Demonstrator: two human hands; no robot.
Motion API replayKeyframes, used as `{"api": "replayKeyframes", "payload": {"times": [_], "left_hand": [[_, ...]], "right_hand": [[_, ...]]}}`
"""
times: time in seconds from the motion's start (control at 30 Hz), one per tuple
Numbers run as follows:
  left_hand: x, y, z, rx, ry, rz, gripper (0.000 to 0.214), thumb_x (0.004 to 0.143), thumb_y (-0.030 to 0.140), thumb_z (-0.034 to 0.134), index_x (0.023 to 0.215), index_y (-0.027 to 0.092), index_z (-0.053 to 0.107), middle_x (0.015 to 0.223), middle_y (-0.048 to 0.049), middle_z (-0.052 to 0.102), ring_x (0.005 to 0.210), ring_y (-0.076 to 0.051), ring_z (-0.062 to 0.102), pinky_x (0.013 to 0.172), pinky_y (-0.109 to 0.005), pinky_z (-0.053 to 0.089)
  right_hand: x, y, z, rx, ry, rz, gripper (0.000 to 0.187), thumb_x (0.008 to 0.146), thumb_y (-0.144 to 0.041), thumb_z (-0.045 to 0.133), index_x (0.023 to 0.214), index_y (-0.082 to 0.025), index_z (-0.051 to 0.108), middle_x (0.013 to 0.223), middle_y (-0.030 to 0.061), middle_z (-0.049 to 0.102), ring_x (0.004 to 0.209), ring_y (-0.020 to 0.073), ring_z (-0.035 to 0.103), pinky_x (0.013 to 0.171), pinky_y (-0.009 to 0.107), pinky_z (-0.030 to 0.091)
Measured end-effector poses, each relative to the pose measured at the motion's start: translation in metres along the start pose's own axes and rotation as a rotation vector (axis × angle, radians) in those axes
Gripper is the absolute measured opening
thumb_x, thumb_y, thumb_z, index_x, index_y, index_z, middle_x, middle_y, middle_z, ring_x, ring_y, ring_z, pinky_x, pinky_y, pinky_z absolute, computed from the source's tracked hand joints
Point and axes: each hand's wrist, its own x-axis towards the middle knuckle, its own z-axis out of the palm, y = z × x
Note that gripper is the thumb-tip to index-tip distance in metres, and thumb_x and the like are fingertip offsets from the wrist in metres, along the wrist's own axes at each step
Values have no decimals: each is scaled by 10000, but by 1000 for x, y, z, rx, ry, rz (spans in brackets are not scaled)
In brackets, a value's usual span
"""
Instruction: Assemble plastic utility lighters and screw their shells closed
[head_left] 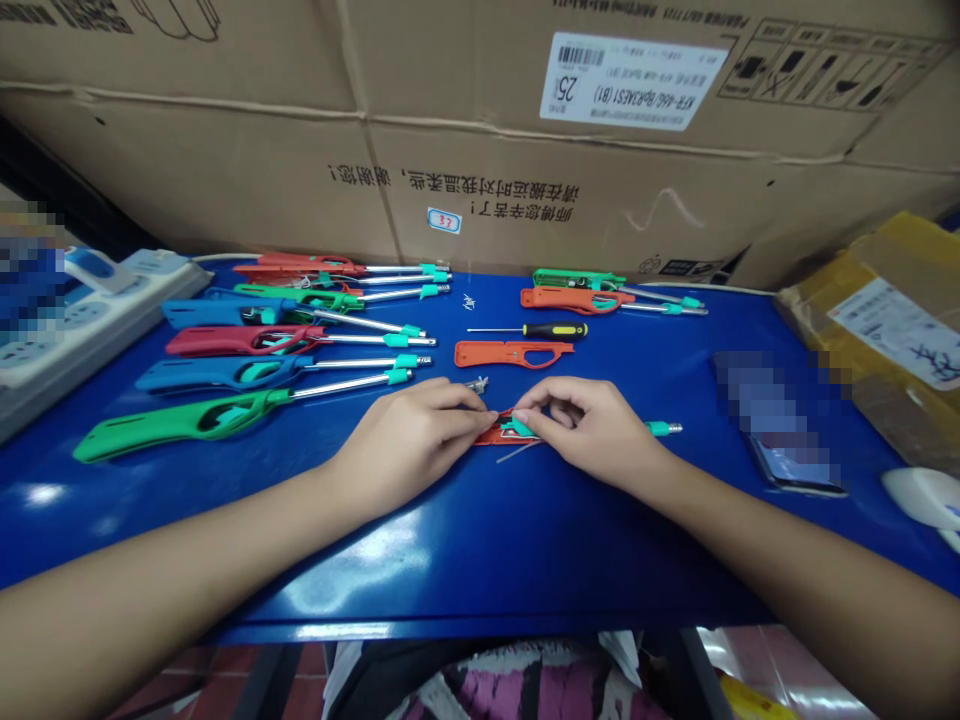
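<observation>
An opened orange gas lighter (pixel 491 438) lies on the blue table between my hands, its inside facing up. My left hand (pixel 409 435) is closed on its left end, fingertips at the casing's edge. With thumb and fingers pinched, my right hand (pixel 592 425) presses on the teal trigger (pixel 519 428) in the casing; part of the lighter is hidden under this hand. The teal-banded tip (pixel 664 428) shows beyond it. A thin pale wire (pixel 517 452) sticks out in front. Behind the hands are a loose orange casing half (pixel 480 352) and a black-and-yellow screwdriver (pixel 555 329).
Several long lighters, such as a green one (pixel 180 425), lie at the left. Two more, one orange (pixel 570 299), lie at the back right. A power strip (pixel 97 310) stands far left, a phone (pixel 780 425) at right. A large cardboard box (pixel 262 150) closes off the back.
</observation>
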Motion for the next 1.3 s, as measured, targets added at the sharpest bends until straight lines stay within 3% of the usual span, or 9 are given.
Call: {"api": "replayKeyframes", "payload": {"times": [0.33, 0.5, 0.67, 0.77, 1.13, 1.3], "left_hand": [[0, -2, 7, -69, 72, -6, 156, 975, 203, 634, 1032, 181, 777, 1028, -47, 766, 960, -196, 721, 818, -302, 596], [0, -2, 5, -52, 45, 2, 164, 977, 204, 633, 1054, 181, 776, 1063, -49, 759, 975, -205, 719, 826, -322, 604], [0, -1, 2, -25, 14, 18, 170, 987, 210, 614, 1040, 184, 774, 1079, -51, 749, 967, -204, 718, 817, -322, 607], [0, 0, 1, -27, 11, 21, 173, 990, 209, 608, 1045, 180, 770, 1066, -55, 742, 960, -203, 713, 812, -320, 602], [0, -2, 5, -109, 28, -37, 170, 983, 202, 619, 1061, 178, 769, 978, -54, 717, 901, -182, 694, 780, -293, 576], [-1, -1, 6, -109, 34, -36, 175, 988, 207, 613, 1079, 171, 759, 968, -55, 714, 909, -184, 698, 776, -291, 572]], "right_hand": [[-2, 2, 0, -118, 69, -65, 145, 875, -265, 699, 772, -179, 646, 684, -31, 544, 567, 85, 437, 537, 240, 356], [-2, 3, -7, -73, 8, -8, 129, 899, -284, 654, 825, -181, 633, 711, -30, 541, 566, 87, 458, 525, 235, 381], [-6, 1, -21, -213, -148, -186, 36, 887, -205, 638, 890, -172, 654, 856, 3, 572, 705, 109, 515, 649, 254, 426], [-9, 0, -26, -329, -253, -274, 109, 962, -223, 568, 942, -162, 656, 934, 27, 587, 785, 130, 542, 696, 275, 428], [-10, 6, -27, -562, -210, -538, 273, 1037, -258, 502, 892, -144, 703, 908, 51, 633, 796, 159, 576, 696, 294, 420], [-9, 6, -28, -546, -234, -495, 245, 1038, -271, 508, 934, -158, 697, 947, 42, 641, 815, 152, 592, 702, 289, 422]]}}
